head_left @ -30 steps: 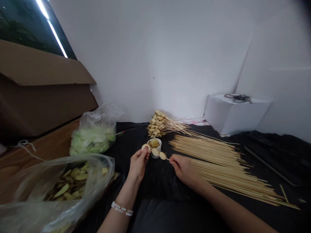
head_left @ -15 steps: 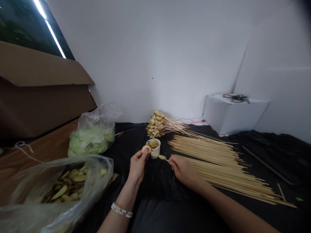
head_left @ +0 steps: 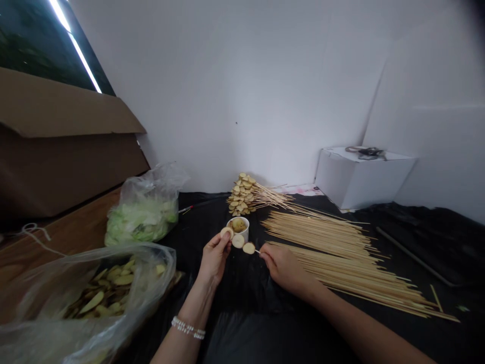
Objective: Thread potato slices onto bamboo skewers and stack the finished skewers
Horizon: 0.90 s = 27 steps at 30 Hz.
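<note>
Right hand (head_left: 285, 267) moved slightly left since the earlier frame. Its fingers (head_left: 266, 256) pinch a bamboo skewer (head_left: 256, 250); the left hand (head_left: 214, 259) grips the far end, three potato slices (head_left: 238, 241) threaded between, just beside a white paper cup (head_left: 244, 233) holding a potato (head_left: 238, 225), above black plastic sheeting (head_left: 200, 222).

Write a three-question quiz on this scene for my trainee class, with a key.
1. Which hand wears the beaded bracelet? A: left hand. B: right hand.
2. True or false: the white paper cup stands to the left of the loose bamboo skewers.
3. Fill in the blank: the skewer between the hands shows ____ round slices.

Key: 1. A; 2. True; 3. three.
</note>
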{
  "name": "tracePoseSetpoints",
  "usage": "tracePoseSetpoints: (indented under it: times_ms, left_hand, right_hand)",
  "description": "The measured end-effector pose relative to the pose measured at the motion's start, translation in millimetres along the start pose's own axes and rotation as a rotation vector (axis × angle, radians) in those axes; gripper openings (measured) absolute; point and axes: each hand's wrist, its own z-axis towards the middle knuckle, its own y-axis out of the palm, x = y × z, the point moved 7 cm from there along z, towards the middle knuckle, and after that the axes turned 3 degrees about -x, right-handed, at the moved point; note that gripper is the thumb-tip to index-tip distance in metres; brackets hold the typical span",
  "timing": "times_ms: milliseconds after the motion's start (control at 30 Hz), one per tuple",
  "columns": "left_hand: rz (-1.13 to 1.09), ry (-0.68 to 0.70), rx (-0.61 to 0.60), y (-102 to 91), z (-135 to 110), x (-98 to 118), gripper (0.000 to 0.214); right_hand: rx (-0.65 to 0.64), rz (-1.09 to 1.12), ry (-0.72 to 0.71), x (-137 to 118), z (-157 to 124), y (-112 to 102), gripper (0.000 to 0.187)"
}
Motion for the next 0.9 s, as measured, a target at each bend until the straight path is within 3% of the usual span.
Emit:
tracePoseSetpoints:
  times_ms: [400, 667, 900]
  left_hand:
    - [0.069, 0.016, -0.059, 6.9, -3, -6, 0.035]
    - [0.003, -0.019, -0.045, 9.0, -5, -4, 0.040]
    - [0.051, -0.027, -0.057, 11.5, -8, -5, 0.033]
  right_hand:
    - [-0.035, 0.049, 0.049, 1, 1, 0, 0.022]
    - [0.075, 0.105, 0.025, 4, 3, -4, 0.022]
    - [0.094, 0.128, -0.021, -1, 2, -5, 0.022]
